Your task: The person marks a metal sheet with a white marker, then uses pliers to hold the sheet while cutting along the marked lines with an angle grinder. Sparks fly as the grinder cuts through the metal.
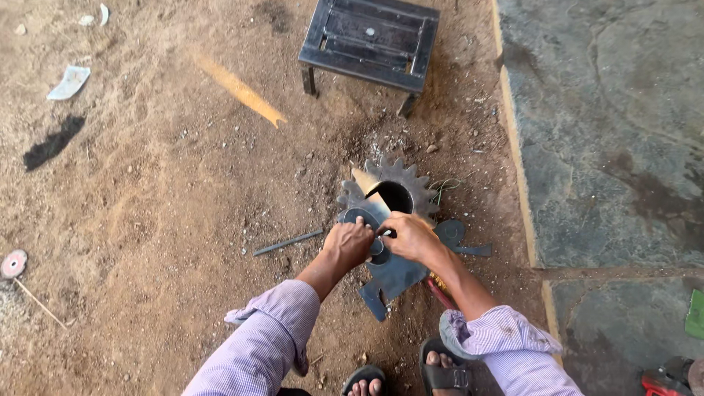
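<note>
On the sandy brown ground (169, 183), a dark toothed steel gear ring (418, 192) with a round hole in its middle is seen lying flat. Just below it, a flat dark cut-out steel plate (400, 275) with several rounded lobes is placed, touching the gear. The left hand (348, 244) is laid on the upper edge of this plate, its fingers curled closed over a small round dark metal disc (363, 217). The right hand (411, 236) is pressed beside it, and its fingers are closed around a small piece between both hands; what exactly is gripped cannot be told. A thin dark metal rod (287, 242) is lying near the left hand. A low black metal stool (370, 40) is standing further up.
</note>
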`<state>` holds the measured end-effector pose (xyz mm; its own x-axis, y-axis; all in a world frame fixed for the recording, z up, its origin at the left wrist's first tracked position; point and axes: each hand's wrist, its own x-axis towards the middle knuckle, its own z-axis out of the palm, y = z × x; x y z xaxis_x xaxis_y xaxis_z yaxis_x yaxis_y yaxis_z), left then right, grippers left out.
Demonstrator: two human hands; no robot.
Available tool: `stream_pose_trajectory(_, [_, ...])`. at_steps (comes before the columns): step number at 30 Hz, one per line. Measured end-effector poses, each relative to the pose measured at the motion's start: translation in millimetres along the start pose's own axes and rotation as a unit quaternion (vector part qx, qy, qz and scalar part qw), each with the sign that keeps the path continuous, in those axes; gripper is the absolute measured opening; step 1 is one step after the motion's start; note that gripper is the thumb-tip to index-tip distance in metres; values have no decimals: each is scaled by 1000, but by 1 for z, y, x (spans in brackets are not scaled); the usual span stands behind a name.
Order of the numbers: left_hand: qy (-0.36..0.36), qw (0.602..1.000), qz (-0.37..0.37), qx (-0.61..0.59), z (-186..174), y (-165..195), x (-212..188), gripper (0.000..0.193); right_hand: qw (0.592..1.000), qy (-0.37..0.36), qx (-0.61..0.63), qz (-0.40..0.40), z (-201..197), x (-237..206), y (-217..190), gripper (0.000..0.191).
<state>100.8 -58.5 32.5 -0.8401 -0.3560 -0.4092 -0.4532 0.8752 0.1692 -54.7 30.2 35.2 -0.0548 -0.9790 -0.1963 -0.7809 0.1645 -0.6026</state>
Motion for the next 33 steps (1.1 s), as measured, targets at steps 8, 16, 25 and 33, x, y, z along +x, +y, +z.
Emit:
stream_pose_trajectory(8, [-30, 999, -1, 14, 14, -4, 6, 34, 995, -42, -63, -66, 11, 4, -2, 13])
stream_pose_trajectory(16, [-1, 1000, -1, 6, 18, -4, 1, 26, 987, -67, -117, -90, 18, 4, -9, 14])
stream_pose_trajectory(25, [27, 1000, 12, 3, 22, -7, 6, 34, 991, -113, 51, 55, 9, 7, -13, 22])
stream_pose_trajectory(33, [-6, 1000, 18, 7, 17, -8, 10, 40, 948, -95, 280, 116, 14, 6, -3, 20])
